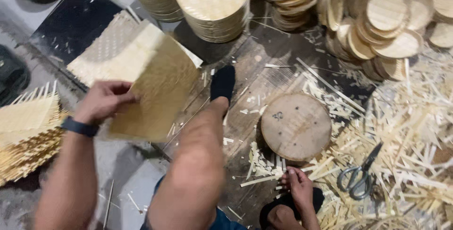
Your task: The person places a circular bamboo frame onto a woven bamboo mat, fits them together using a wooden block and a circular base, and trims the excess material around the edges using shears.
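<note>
- Workshop floor (264, 60) of dark wood planks, littered w/ pale bamboo offcuts (415, 131); no counter, person sits on the floor, bare knee (200, 154) between both hands.
- Left hand (104, 100): fingers closed on the left edge of a flat woven bamboo mat (158, 91), holding it up off the floor, tilted; dark wristband (79, 127) on that wrist.
- Behind the held mat, away from the person: more woven mats (115, 50) lying flat, partly on a black sheet (73, 22).
- Left of left hand: stack of square woven mats (26, 135) w/ loose strip ends sticking out.
- Right hand (297, 187): low on the floor, fingers curled, touching bamboo strips (264, 179); can't tell if it actually grips one.
- Just above right hand: round wooden disc (296, 126) lying flat, strips poking out from under its near edge.
- Right of right hand: scissors (359, 175) on the offcuts, blades pointing away, not touched.
- Dark-socked foot (222, 83) past the knee, another by the right hand.
- Far side: tall stacks of round woven lids (212, 3), plus a loose heap of round trays (387, 17) to the right.
</note>
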